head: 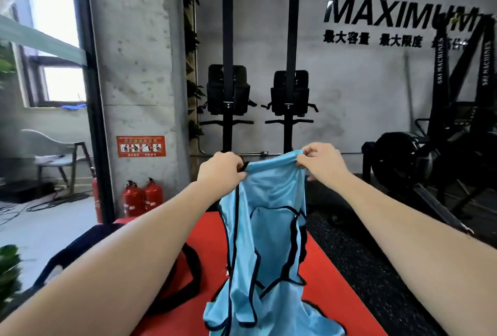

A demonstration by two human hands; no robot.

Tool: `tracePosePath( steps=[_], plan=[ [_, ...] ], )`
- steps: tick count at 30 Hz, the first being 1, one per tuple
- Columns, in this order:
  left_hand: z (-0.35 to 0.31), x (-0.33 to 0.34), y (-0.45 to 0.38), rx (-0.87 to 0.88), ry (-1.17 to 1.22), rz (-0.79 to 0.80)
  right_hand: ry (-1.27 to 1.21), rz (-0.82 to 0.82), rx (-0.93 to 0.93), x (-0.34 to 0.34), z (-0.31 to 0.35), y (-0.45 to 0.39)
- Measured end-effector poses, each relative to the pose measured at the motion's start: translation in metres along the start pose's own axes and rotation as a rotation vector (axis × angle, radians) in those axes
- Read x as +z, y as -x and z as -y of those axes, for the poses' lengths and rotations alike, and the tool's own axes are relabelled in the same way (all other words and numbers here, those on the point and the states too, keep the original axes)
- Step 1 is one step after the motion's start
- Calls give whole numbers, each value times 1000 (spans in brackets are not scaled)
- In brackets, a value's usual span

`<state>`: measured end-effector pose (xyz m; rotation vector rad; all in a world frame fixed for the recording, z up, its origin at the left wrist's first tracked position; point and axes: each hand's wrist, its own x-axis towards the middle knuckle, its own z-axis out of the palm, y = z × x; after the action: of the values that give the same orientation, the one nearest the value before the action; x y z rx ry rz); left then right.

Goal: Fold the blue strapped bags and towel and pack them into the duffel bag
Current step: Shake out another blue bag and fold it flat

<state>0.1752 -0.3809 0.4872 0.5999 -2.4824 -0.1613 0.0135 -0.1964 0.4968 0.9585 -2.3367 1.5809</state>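
Note:
A light blue strapped bag [266, 241] with dark edging hangs in front of me, its lower end draped on the red mat [330, 284]. My left hand [220, 169] pinches its top left corner. My right hand [322, 161] pinches the top right corner, both raised at about the same height. The dark duffel bag [80, 249] lies at the left under my left forearm, its black strap [193, 268] looping onto the mat. No towel is visible.
Two red fire extinguishers [142, 197] stand by a concrete pillar [134, 67] ahead left. Black gym machines [258, 99] line the far wall, and a rowing machine [419, 158] sits at right. A chair [53, 153] stands at far left.

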Motion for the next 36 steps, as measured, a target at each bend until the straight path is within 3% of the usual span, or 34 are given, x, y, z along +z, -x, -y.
tracePosePath(
  steps=[10,17,30,36],
  plan=[
    [104,177,94,-198,189,305,164,411,151,151,-172,89],
    [129,237,139,-326,316,296,142,518,179,199,-223,147],
    [135,253,136,-359,311,502,260,545,-29,226,-218,119],
    [131,236,143,-428,447,453,295,487,-68,212,-224,113]
  ],
)
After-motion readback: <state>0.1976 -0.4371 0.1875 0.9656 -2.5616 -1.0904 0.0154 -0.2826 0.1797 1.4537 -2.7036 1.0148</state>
